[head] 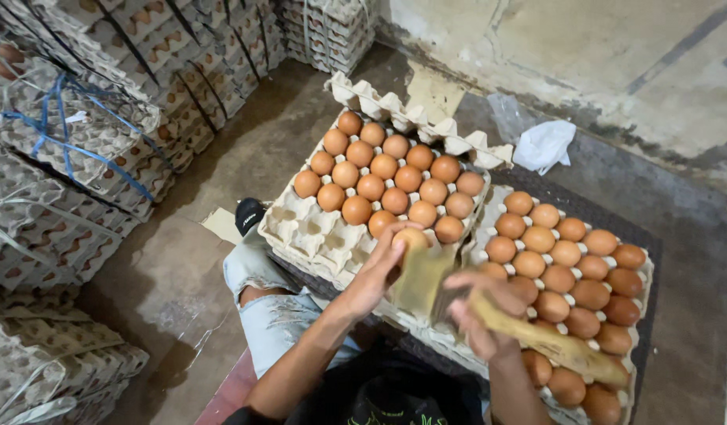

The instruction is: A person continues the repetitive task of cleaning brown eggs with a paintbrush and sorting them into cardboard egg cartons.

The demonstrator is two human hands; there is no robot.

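My left hand holds a brown egg just above the near edge of a grey pulp egg tray. That tray is part filled with brown eggs on its far side; its near cups are bare. My right hand grips a yellowish cloth that trails right over a second tray full of brown eggs. A fold of the cloth hangs just under the held egg.
Tall stacks of egg trays tied with blue strapping line the left side. More stacks stand at the back. An empty tray lies behind the filled one. A white plastic bag lies by the wall. My knee in torn jeans rests below.
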